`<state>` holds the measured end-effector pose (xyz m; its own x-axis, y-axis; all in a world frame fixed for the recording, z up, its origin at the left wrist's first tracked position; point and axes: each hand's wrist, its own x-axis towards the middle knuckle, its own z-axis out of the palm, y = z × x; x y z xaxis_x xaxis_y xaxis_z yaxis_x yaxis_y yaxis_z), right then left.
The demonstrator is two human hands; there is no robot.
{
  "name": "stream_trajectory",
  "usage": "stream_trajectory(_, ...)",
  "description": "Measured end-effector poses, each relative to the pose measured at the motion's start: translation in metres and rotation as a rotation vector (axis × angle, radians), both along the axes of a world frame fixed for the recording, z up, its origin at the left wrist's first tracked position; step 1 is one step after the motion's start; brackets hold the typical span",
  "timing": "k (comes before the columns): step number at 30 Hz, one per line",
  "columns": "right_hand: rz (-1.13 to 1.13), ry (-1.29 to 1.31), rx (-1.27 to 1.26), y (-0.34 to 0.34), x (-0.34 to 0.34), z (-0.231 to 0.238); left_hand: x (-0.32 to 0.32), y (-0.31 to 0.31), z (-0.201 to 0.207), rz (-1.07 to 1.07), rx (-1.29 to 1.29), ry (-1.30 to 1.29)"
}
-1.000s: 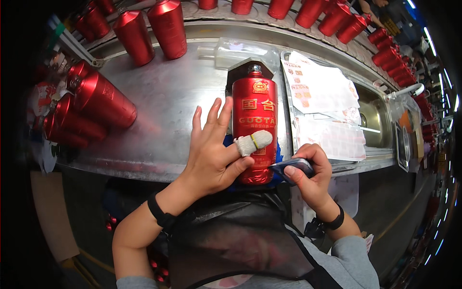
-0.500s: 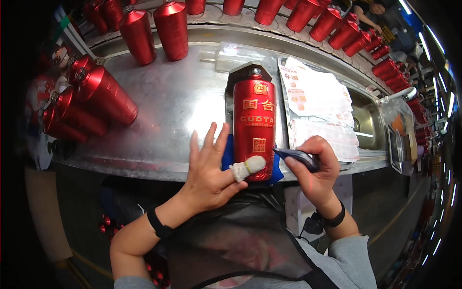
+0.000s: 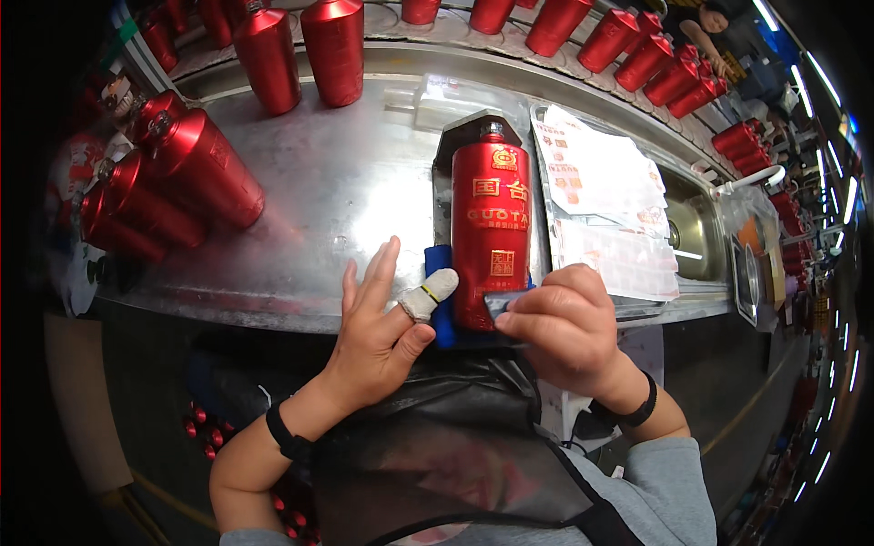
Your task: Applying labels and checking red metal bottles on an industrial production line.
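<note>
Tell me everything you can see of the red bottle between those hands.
The glossy, metallic-looking red bottle has tapering sides, a narrow neck and gold markings. It lies face up, neck toward the picture's top, its upper end over a dark angular holder, its lower end over blue cloth-like padding. A dark flat tool in the right hand overlaps its lower right; contact is unclear.

Left hand (image 3: 371,346) moved to edge of bottle (image 3: 490,238)

The bottle (image 3: 490,232) gleams metallic red, its emblem (image 3: 503,159) and lettering (image 3: 486,187) gold, against a blue cloth (image 3: 443,318) and the silver-grey bench (image 3: 300,200). I see a blue-grey flat tool (image 3: 500,302), an off-white finger cover (image 3: 428,298) with one yellow stripe, white sheets (image 3: 596,173) patterned in pinkish red, black wristbands (image 3: 281,431) and a grey sleeve (image 3: 669,482).
</note>
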<state>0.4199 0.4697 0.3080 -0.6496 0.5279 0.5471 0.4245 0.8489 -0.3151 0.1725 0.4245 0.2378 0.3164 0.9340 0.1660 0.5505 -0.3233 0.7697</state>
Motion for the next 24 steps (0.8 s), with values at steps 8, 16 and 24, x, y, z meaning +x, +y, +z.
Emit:
stream_trajectory(8,-0.461,0.5,-0.867,-0.008,0.019,-0.026,0.012,0.008,-0.002,-0.124,0.05,0.025)
stream_trajectory(16,-0.416,0.585,-1.015,-0.016,0.038,-0.046,0.013,0.028,0.002,-0.065,0.084,0.004)
stream_trajectory(24,-0.533,0.759,-1.203,0.0,0.074,-0.062,0.023,0.138,0.006,0.317,-0.294,-0.573)
